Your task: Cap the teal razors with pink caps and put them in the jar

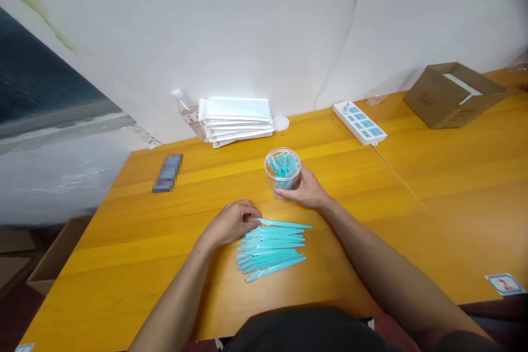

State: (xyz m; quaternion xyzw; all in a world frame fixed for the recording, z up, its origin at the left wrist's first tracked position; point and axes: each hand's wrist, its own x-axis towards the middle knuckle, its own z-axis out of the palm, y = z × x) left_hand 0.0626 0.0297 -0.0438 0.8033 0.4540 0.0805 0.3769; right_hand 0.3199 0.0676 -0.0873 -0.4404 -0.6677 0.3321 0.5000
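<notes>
My right hand [306,190] is wrapped around the side of a clear round plastic tub [282,182], which stands upright on the table. Inside the tub are several slim turquoise sticks, which look like eyebrow razors [284,162]. Nearer to me lies a loose pile of the same razors [272,245], side by side, with their handles pointing right. My left hand [235,221] is at the pile's far left, its fingers pinched at the left end of the topmost razor [284,224]. The fingertips partly hide that end.
Along the wall stand a plastic bottle [192,115], a stack of white packets [239,118], a round lid [281,123], a power strip [359,122] and an open cardboard box [454,96]. A phone [168,172] lies left on the wooden table [144,247].
</notes>
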